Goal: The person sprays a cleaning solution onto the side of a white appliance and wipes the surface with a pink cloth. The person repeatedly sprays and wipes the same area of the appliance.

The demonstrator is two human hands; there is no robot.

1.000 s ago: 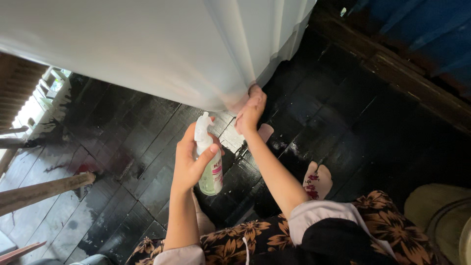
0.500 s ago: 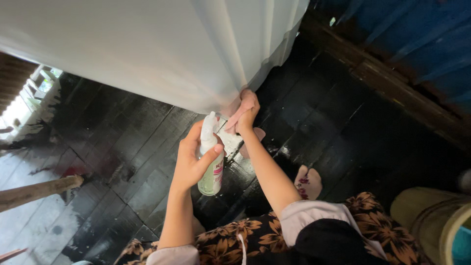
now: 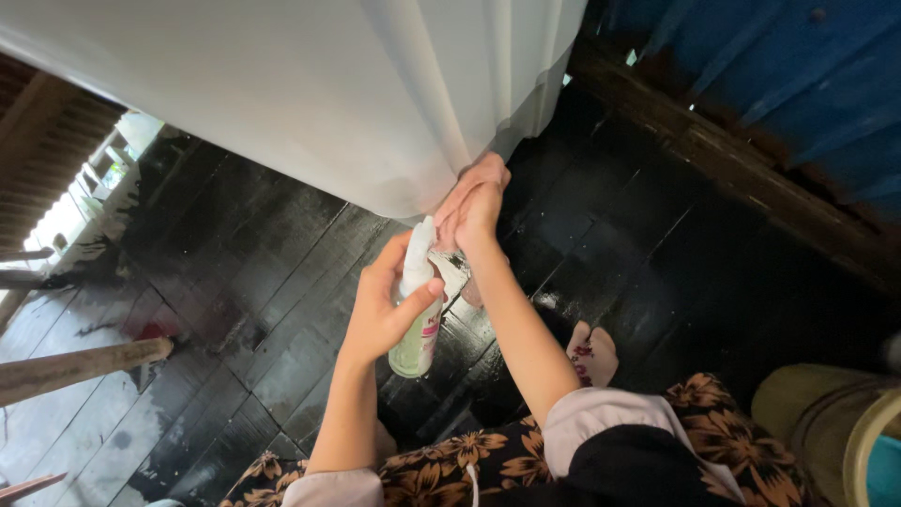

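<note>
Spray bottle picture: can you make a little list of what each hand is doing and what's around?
left hand: wrapped around a pale green spray bottle, thumb on its front, white nozzle pointing up toward the cloth
right hand: pinching the lower corner of the white curtain
bottle and curtain: close together, touching cannot be told
floor: dark wet-looking planks
below: bare foot and a flowered skirt
far right: tan and blue container rim

The curtain (image 3: 310, 94) is plain white; the spray bottle (image 3: 416, 319) is pale green with a white nozzle and a pink band on its label. The floorboards (image 3: 657, 244) are glossy black; the skirt (image 3: 450, 474) is black with tan flowers; the wall (image 3: 779, 66) is blue.
</note>
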